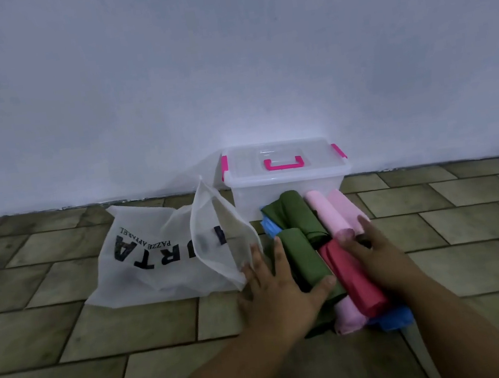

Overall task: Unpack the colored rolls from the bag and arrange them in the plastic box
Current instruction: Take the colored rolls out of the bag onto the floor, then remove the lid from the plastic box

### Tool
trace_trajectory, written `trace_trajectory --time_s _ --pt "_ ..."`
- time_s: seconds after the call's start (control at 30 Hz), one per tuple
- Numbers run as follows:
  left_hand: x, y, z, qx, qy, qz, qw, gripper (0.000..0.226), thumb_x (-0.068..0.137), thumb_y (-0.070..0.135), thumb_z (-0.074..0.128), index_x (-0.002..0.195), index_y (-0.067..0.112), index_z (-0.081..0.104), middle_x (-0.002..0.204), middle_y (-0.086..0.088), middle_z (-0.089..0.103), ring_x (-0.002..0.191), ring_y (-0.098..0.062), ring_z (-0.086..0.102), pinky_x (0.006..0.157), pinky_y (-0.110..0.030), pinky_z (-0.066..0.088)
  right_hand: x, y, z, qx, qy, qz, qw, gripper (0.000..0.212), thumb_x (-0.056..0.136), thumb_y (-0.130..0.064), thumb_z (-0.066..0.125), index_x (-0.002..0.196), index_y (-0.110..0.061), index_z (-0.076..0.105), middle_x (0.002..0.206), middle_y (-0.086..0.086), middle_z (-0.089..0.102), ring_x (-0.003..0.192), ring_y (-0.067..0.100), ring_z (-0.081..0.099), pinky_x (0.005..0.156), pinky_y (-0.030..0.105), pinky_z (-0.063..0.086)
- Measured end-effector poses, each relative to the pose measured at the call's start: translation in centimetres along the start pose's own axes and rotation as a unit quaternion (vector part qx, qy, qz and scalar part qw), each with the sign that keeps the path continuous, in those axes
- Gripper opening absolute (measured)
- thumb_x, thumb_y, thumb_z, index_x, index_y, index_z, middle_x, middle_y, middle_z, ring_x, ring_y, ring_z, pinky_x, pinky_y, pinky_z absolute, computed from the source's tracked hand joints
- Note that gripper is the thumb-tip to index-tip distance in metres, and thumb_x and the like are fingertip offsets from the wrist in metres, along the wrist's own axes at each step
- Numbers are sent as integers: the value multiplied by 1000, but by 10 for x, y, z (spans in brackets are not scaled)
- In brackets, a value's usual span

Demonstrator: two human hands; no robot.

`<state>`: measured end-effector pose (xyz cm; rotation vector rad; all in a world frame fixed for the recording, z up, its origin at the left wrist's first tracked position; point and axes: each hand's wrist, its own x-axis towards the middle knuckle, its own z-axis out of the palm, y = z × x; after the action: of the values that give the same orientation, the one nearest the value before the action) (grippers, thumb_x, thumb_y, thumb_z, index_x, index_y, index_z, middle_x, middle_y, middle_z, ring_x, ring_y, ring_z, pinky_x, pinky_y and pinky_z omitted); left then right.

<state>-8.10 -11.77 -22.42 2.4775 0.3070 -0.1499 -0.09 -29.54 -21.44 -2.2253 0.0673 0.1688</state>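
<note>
Left grip (277,284): open, fingers straight and spread; rests against the left flank of the near green roll (308,264), thumb laid across it, fingertips just beside the edge of the white bag (155,256). Right grip (371,256): open, fingers extended; lies flat on the red roll (355,279), fingertips at the near ends of the two pink rolls (325,215). Colored rolls: piled on the tiled floor (62,279), directly in front of the plastic box (286,186); far green roll (290,212) touching the box wall, blue roll (391,319) and another pink roll (350,319) at the near end of the pile. Plastic box: against the wall (224,64), lid on, pink handle (283,163) on top. Bag: slumped on the floor, left of the box, mouth toward the pile.
</note>
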Motion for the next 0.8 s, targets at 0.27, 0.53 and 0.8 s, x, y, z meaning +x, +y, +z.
trace_trajectory --time_s 0.27,0.53,0.8 --pt "11 -16 0 -20 38 -3 999 94 83 72 40 146 40 -23 158 1 -26 147 -27 -13 117 -55 11 -6 -23 42 53 -1 -43 998 77 81 -50 65 146 -39 26 141 8 40 117 22 50 92 30 42" --pt "22 -36 -14 -34 47 14 998 99 58 80 16 137 45 -31 158 6 -23 148 -21 -12 118 -52 10 -9 -32 66 25 -3 -63 998 82 82 -55 60 149 -39 15 143 8 38 121 25 47 100 40 44" --pt "29 -24 -39 24 88 31 995 111 48 98 -3 144 45 -23 157 9 -25 147 -15 -14 118 -50 4 7 -42 1 -119 -102 -67 985 82 79 -61 61 147 -41 22 143 3 48 120 18 53 89 27 41"
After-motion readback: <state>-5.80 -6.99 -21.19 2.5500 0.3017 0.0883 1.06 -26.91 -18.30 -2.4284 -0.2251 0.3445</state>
